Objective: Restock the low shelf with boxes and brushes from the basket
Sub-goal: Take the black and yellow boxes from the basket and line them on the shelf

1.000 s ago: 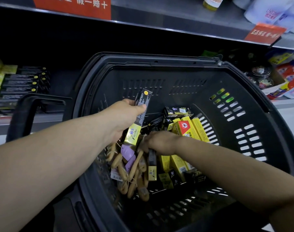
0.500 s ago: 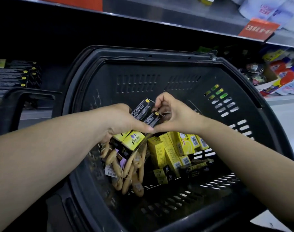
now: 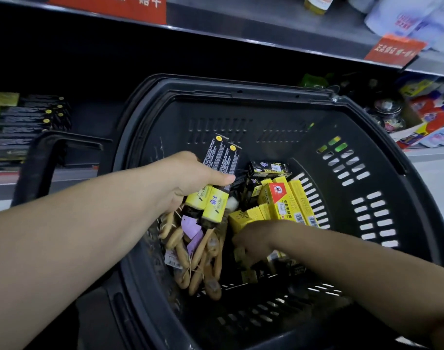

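A black plastic basket (image 3: 367,137) fills the middle of the view. Inside it lie wooden-handled brushes (image 3: 203,258) with purple tags on the left and yellow boxes (image 3: 281,205) on the right. My left hand (image 3: 190,178) hovers over the brushes, shut on two long black-and-yellow boxes (image 3: 217,180) held side by side. My right hand (image 3: 256,238) reaches down among small yellow and black boxes at the basket's bottom; whether its fingers grip one is hidden. The low shelf (image 3: 89,120) lies behind the basket, with matching black boxes (image 3: 26,122) stacked at its left.
The basket's black handle (image 3: 39,168) stands up at the left. Jars and colourful bottles (image 3: 417,120) crowd the shelf at the right. An upper shelf edge with red price signs (image 3: 395,51) runs across the top. Pale floor shows at both sides.
My right hand passed a second black-and-yellow box to my left hand, then dropped back down among the boxes. My left hand now holds two boxes instead of one.
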